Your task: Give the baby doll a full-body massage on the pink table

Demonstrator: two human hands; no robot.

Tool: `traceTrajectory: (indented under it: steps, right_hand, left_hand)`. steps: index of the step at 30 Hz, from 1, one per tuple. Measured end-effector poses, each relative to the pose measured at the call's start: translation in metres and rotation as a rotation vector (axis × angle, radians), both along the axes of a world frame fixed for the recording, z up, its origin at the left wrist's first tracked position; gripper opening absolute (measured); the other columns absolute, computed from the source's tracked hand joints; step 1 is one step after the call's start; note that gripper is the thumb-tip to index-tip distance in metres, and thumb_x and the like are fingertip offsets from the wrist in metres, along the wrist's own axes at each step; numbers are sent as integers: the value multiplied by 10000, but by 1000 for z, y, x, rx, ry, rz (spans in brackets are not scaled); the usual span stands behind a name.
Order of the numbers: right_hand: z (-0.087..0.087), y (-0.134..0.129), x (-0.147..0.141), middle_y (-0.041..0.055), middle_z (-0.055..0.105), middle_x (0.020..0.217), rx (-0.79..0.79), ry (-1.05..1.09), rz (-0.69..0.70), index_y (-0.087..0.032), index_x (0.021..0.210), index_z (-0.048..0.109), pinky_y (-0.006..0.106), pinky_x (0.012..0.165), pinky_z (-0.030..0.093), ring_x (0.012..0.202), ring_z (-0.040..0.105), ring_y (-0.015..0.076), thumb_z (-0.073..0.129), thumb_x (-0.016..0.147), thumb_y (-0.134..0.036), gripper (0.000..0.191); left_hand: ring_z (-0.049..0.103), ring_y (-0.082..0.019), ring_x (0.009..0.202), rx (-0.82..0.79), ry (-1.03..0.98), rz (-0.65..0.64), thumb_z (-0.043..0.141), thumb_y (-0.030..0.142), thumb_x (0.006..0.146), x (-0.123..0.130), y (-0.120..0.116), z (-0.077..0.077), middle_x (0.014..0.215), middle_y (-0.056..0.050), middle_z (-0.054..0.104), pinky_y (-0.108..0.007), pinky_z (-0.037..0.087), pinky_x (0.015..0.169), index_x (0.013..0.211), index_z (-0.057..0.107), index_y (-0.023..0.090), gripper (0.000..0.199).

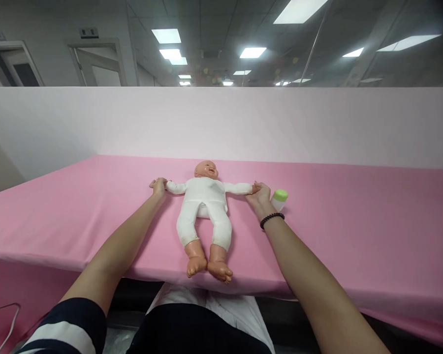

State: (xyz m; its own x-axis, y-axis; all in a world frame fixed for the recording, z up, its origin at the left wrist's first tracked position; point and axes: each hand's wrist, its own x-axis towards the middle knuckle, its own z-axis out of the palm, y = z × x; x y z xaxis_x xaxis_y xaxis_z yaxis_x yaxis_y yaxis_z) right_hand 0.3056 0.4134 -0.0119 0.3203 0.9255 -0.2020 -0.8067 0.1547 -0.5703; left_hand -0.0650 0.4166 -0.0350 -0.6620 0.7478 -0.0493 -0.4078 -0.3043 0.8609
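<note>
A baby doll (205, 196) with a white cloth body and bare plastic head and feet lies on its back on the pink-covered table (354, 231). Both its arms are stretched out sideways. My left hand (158, 185) is closed round the doll's hand on the left, which is hidden by my fingers. On the other side my right hand (259, 196) grips the doll's other hand, part of which shows at my fingertips. The doll's feet rest near the table's front edge. Just beyond my right wrist stands a small bottle (280, 197) with a green cap.
A low white partition (243, 123) runs along the back of the table, with glass above it. The pink cloth hangs over the front edge, close to my lap. A pale cable (13, 319) shows at the lower left.
</note>
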Motion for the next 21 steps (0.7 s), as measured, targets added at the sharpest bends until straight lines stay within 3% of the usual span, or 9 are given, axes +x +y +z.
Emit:
traceTrajectory:
  steps: [6,10,15,21]
  right_hand:
    - [-2,1,1,-61,507,898,56,-84,47,-224,948,501,140,654,533,678,529,45,477,619,76,445]
    - [2,-3,-3,-16,558,1001,98,-188,122,-256,1056,607,164,631,552,787,586,86,551,694,21,460]
    - [3,-8,-6,-10,608,1051,91,-268,175,-317,1142,611,261,633,597,847,632,146,622,725,-49,496]
    - [7,-12,-6,-12,584,923,33,-232,193,-275,1029,600,274,607,599,722,611,142,557,743,-115,330]
  left_hand:
    - [517,-138,740,-70,43,-21,609,129,620,2,-2,2,775,51,446,-308,418,701,818,318,245,370]
    - [533,-137,753,-68,68,-77,648,150,661,6,-5,4,808,51,453,-285,445,697,880,349,256,386]
    - [600,-160,860,-60,94,-151,694,184,739,11,-11,4,1005,10,544,-286,505,710,1074,389,306,469]
    - [596,-167,841,-79,129,-189,635,163,780,12,-14,4,992,-1,546,-277,505,666,1085,407,298,404]
